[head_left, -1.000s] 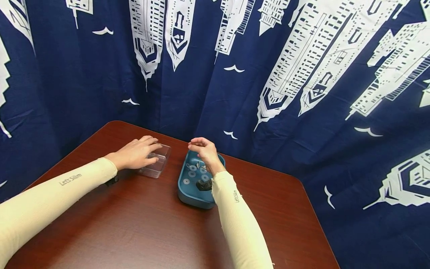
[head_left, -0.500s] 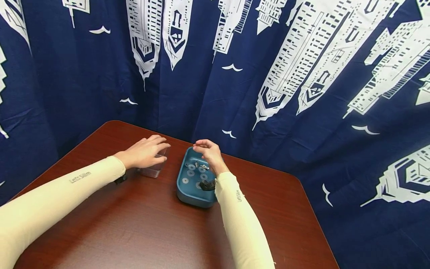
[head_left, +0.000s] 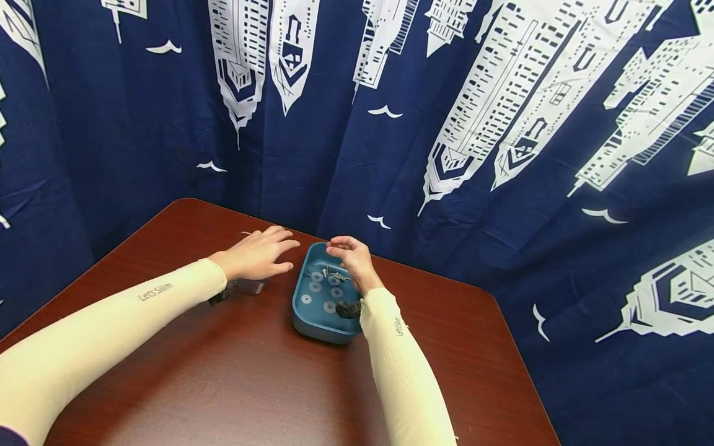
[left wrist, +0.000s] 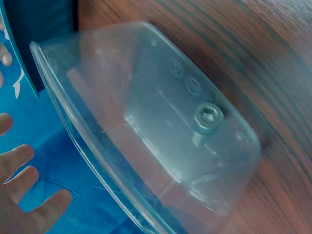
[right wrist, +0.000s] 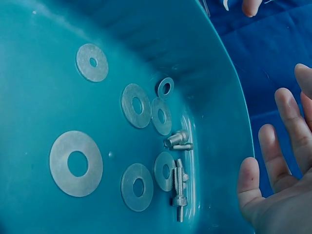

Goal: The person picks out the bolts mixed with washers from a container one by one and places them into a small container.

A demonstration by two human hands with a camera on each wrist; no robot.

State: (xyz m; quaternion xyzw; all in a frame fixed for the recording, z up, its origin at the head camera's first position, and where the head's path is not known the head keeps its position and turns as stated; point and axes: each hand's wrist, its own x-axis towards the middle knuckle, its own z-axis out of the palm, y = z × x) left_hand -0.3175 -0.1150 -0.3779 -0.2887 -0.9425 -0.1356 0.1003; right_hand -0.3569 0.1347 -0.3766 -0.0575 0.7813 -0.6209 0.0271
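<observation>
From my remote seat I see the left hand (head_left: 259, 254) has drifted rightward across the clear box (head_left: 251, 286), so its fingertips now reach close to the blue tray (head_left: 320, 333), while the right hand (head_left: 351, 259) has barely moved above the tray's far end. I judge that attention is swinging from box to tray. The left fingers are spread and released; the right ones are loosely bent and grasp nothing that I can make out. One bolt (left wrist: 208, 116) lies in the box, under the left palm and behind its fingertips, socket toward the wrist camera, shank slanting away below; I cannot tell whether it stands or leans. The other bolts (right wrist: 179, 200) lie in the tray, just across its wall from the right fingers. The clearest has its long axis along that wall, head at the lower end of the right wrist view, thread upward. Flat washers (right wrist: 87, 185) spread farther from those fingers. The tray's own long axis runs from under the right hand back toward me.
</observation>
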